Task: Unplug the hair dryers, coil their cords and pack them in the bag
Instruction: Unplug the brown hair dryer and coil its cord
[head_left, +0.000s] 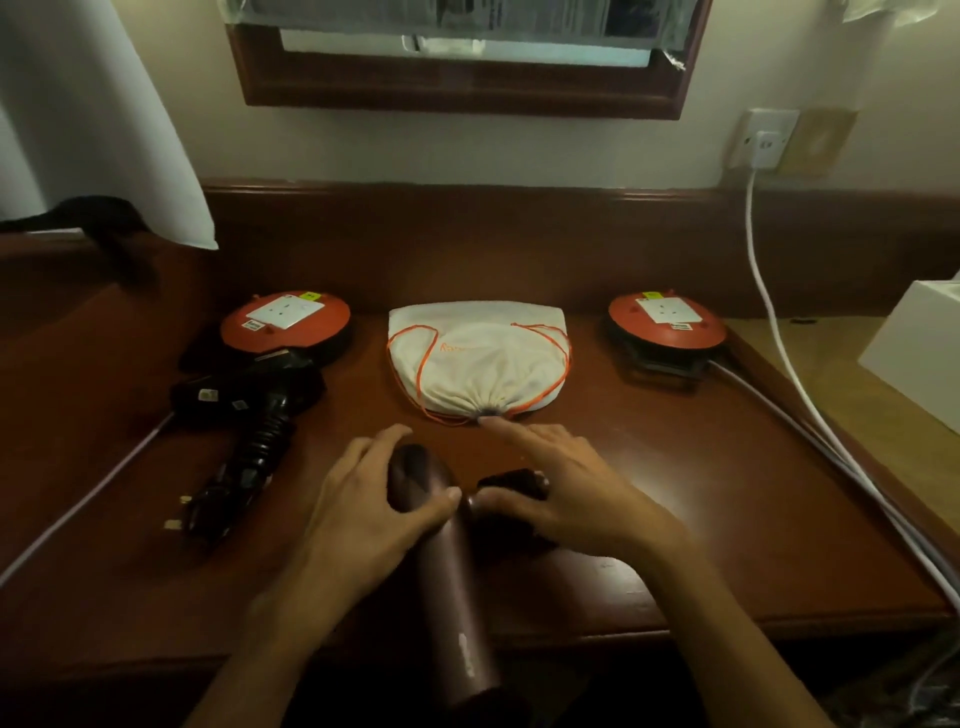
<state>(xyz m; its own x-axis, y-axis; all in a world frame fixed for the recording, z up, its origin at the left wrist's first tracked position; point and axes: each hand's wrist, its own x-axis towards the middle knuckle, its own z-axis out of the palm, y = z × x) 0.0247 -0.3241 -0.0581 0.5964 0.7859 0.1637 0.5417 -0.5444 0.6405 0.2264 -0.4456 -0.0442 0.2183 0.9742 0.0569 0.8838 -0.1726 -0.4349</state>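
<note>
Both hands (363, 499) on brown dryer (447, 582) — bag's (478, 353) orange lettering unreadable

— What couldn't you make out?
— The brown hair dryer (447, 571) ran off the near edge, its head partly hidden under the left hand (363, 499). The print on the white bag (478, 348) was too blurred to read.
— And on the right?
— A white box (919, 358), cut by the edge.
</note>
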